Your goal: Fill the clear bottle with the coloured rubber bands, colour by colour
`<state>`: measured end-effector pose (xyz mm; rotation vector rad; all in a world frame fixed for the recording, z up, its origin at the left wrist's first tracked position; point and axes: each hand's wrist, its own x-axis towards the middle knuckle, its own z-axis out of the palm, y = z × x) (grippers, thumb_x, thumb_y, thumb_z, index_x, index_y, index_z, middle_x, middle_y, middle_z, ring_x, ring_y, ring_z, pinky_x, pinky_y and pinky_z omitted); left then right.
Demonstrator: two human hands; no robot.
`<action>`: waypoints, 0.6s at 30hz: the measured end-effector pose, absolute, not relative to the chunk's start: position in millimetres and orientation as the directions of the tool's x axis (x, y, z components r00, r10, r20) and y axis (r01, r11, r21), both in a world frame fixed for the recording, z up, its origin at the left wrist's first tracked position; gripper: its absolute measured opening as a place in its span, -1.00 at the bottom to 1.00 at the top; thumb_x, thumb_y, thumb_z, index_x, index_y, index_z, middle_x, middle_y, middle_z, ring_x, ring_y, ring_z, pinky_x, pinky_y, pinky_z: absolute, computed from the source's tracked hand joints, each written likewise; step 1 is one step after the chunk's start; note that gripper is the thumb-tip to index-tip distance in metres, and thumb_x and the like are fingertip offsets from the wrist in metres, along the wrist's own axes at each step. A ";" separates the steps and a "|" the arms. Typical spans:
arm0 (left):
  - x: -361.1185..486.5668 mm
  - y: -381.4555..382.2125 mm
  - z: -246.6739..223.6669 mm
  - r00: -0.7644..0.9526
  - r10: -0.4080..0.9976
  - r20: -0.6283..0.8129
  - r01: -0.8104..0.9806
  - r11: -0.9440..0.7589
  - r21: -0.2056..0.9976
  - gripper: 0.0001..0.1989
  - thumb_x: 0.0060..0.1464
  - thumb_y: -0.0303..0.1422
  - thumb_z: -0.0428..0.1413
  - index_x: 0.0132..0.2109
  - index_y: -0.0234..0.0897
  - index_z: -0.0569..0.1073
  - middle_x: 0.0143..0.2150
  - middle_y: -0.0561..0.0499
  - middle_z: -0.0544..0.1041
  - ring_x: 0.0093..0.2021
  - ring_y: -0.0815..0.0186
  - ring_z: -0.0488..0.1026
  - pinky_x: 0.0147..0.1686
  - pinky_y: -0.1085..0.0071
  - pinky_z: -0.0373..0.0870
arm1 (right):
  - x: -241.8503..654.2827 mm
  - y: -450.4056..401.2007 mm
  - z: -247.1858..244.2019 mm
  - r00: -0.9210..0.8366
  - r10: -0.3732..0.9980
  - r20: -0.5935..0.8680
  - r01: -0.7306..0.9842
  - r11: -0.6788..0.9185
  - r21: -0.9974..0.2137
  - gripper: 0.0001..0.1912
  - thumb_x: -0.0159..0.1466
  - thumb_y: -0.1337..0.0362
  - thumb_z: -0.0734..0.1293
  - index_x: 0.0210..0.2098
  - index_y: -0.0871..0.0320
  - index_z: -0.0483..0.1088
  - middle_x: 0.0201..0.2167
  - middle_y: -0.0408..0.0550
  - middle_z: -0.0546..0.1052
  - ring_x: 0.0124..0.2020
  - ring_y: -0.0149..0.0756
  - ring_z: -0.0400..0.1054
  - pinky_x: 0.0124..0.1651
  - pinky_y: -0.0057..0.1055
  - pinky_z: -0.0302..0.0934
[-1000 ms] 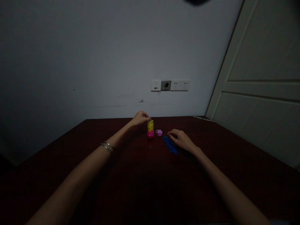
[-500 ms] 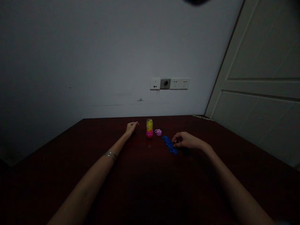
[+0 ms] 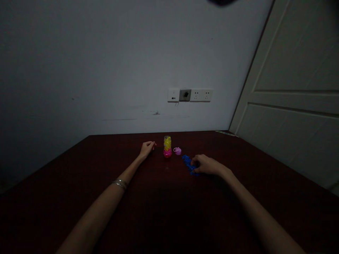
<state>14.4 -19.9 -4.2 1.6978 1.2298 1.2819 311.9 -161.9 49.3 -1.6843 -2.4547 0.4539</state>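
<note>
My right hand [image 3: 205,164] reaches over a strip of small blue pieces [image 3: 186,160], too fine to make out singly. Its fingers are bent, with a gap between thumb and forefinger, and the tips touch the blue pieces. To the left, my left hand [image 3: 147,149] rests on the table with its fingers curled in; I see nothing in it. Between the hands stands a clear bottle [image 3: 167,146], upright and uncapped, with yellow filling above pink. A small pink-purple cap with a loop [image 3: 178,151] lies just right of the bottle.
The dark red-brown table [image 3: 159,201] runs back to a pale wall [image 3: 119,70]. Sockets and a switch plate [image 3: 200,95] sit on the wall above the table's back edge. A white panelled door [image 3: 288,95] stands along the right side.
My right hand has moved slightly left and down over the blue pieces, its fingers further across them. My left hand has curled in a little more. The whole view has shifted slightly.
</note>
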 end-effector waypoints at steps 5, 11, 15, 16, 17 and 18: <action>14.2 -20.2 -6.1 0.064 0.949 0.309 0.273 -0.315 0.909 -0.63 -0.07 -0.11 -0.02 -0.42 -0.38 0.44 -0.65 0.12 0.25 -0.67 0.50 0.12 -0.66 0.54 0.03 | 309.5 -165.2 51.1 -0.340 0.939 -0.054 0.906 0.312 -0.286 -0.87 0.03 0.28 0.28 -0.40 0.11 0.42 -0.36 -0.10 0.48 -0.37 -0.33 0.33 -0.39 -0.47 0.07; 18.1 -33.3 0.0 0.120 0.954 0.274 0.226 -0.295 0.929 -0.67 -0.10 -0.17 0.03 -0.36 -0.39 0.46 -0.56 0.07 0.31 -0.64 0.51 0.16 -0.70 0.56 0.02 | 310.6 -165.9 50.5 -0.343 0.938 -0.055 0.900 0.311 -0.307 -0.89 0.04 0.33 0.25 -0.44 0.11 0.41 -0.43 -0.11 0.48 -0.43 -0.35 0.33 -0.44 -0.49 0.03; 22.8 -43.2 12.2 0.114 0.944 0.308 0.123 -0.321 0.939 -0.51 -0.11 -0.16 0.08 -0.03 -0.32 0.36 -0.36 0.01 0.38 -0.48 0.44 0.30 -0.64 0.58 0.15 | 312.0 -164.5 49.0 -0.360 0.932 -0.032 0.891 0.334 -0.308 -0.90 0.03 0.35 0.25 -0.46 0.11 0.40 -0.45 -0.12 0.48 -0.45 -0.36 0.32 -0.45 -0.49 0.01; 24.2 -44.9 15.4 0.105 0.942 0.319 0.097 -0.329 0.940 -0.45 -0.12 -0.16 0.09 0.04 -0.30 0.30 -0.30 -0.01 0.39 -0.44 0.43 0.33 -0.60 0.58 0.19 | 312.4 -164.0 48.5 -0.363 0.931 -0.024 0.889 0.338 -0.309 -0.90 0.03 0.35 0.25 -0.46 0.12 0.40 -0.45 -0.12 0.48 -0.45 -0.36 0.32 -0.46 -0.49 0.01; 25.6 -46.3 18.5 0.102 0.939 0.328 0.076 -0.336 0.939 -0.41 -0.12 -0.15 0.10 0.08 -0.29 0.25 -0.25 -0.03 0.38 -0.40 0.41 0.35 -0.57 0.57 0.22 | 312.8 -163.4 47.8 -0.365 0.931 -0.019 0.887 0.341 -0.312 -0.90 0.03 0.35 0.24 -0.46 0.12 0.40 -0.45 -0.12 0.48 -0.45 -0.37 0.31 -0.46 -0.49 0.01; 27.1 -47.4 21.4 0.109 0.935 0.337 0.067 -0.345 0.936 -0.39 -0.12 -0.15 0.11 0.09 -0.29 0.24 -0.22 -0.05 0.38 -0.37 0.39 0.37 -0.54 0.55 0.24 | 313.3 -162.6 47.1 -0.365 0.931 -0.016 0.884 0.342 -0.319 -0.89 0.03 0.35 0.24 -0.46 0.12 0.40 -0.45 -0.12 0.48 -0.45 -0.37 0.31 -0.46 -0.50 0.02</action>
